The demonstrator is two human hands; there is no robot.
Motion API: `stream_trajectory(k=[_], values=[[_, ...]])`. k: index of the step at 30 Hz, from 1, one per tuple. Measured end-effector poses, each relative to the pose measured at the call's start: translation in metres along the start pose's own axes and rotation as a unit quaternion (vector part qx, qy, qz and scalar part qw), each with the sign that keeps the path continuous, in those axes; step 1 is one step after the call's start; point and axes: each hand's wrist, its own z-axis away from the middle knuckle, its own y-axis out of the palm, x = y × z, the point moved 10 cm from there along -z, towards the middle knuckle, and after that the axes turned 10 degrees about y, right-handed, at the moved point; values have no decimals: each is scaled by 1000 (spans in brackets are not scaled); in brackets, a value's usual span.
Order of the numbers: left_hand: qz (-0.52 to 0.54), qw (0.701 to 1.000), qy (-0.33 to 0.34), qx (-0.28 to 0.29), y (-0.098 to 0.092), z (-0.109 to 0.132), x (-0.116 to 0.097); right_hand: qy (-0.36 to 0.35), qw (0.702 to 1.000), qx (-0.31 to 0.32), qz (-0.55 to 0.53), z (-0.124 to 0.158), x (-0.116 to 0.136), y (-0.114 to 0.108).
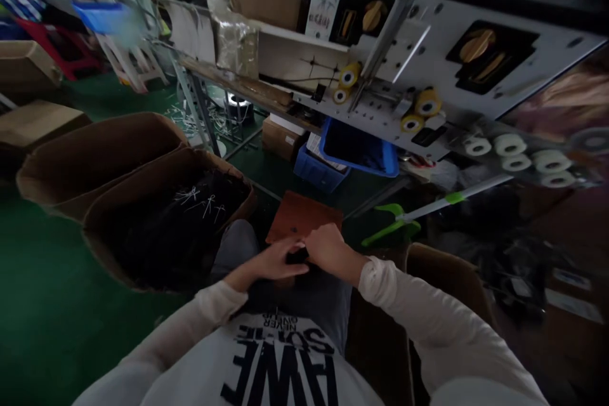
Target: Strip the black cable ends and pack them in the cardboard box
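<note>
From the head camera, both hands meet over the lap, just in front of a brown board [303,214] resting on the knees. The left hand [273,262] is curled, fingers pressed against a small dark piece [297,257]. The right hand [332,250] closes over the same piece from the other side, knuckles up. The piece is mostly covered and the frame is dim, so I cannot tell what it is. The step in hand looks like fitting or twisting the piece between the fingertips, and any next move would need a firm two-handed pinch held close to the body. To the left, a cardboard box [102,219] holds a dark heap of similar stuff. A white machine panel [457,85] stands well beyond.
</note>
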Motion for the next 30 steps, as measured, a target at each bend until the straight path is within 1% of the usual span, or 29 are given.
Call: stream_trajectory(k=[1,2,3,5,6,7,8,9,10,11,12,13,14,15,16,17,18,19,20,21,22,24,28,30], values=[[-32,999,17,10,15,-12,-3,3,1000,1,9,0,2,-4],[-54,998,15,2,23,-20,-1,8,1000,5,18,-1,4,-7],[-60,998,3,-27,25,-24,3,11,1000,6,23,-1,5,-10],[-38,994,-30,-102,18,-25,17,14,999,1,30,-2,4,-16],[-20,990,-39,-131,13,-24,22,2,1000,-10,25,-3,4,-21],[-8,988,-42,-149,8,-22,26,-25,999,-35,10,-5,5,-30],[6,986,-46,-159,3,-20,29,-66,995,-73,-21,-6,7,-43],[32,985,-60,-161,-1,-17,33,-117,984,-116,-73,-7,8,-59],[76,981,-80,-159,-4,-13,39,-162,962,-161,-146,-10,5,-80],[140,972,-104,-160,-7,-8,44,-188,929,-207,-241,-15,-5,-103],[212,956,-124,-161,-9,-2,47,-185,885,-243,-350,-26,-23,-125],[283,935,-138,-163,-11,4,48,-156,829,-267,-466,-42,-47,-142],[341,914,-143,-165,-14,9,46,-105,759,-277,-579,-61,-73,-153],[379,900,-138,-167,-19,13,43,-50,678,-276,-679,-80,-96,-159],[401,890,-132,-172,-24,18,40,-2,593,-271,-758,-98,-114,-161],[415,884,-130,-173,-28,22,37,34,515,-266,-814,-113,-127,-164],[424,879,-129,-174,-31,26,35,58,449,-266,-851,-124,-137,-168],[431,876,-128,-177,-33,30,34,75,396,-269,-875,-133,-145,-173],[436,873,-128,-180,-33,34,34,88,355,-273,-890,-139,-151,-178],[440,870,-129,-182,-33,38,34,98,324,-276,-899,-144,-156,-183],[445,867,-131,-184,-31,42,35,105,302,-277,-906,-148,-160,-186],[449,862,-137,-189,-28,49,40,110,274,-281,-913,-153,-166,-192],[461,854,-154,-187,-20,60,50,103,251,-319,-908,-151,-175,-191],[469,850,-157,-184,-19,63,50,84,252,-345,-900,-147,-175,-189]])
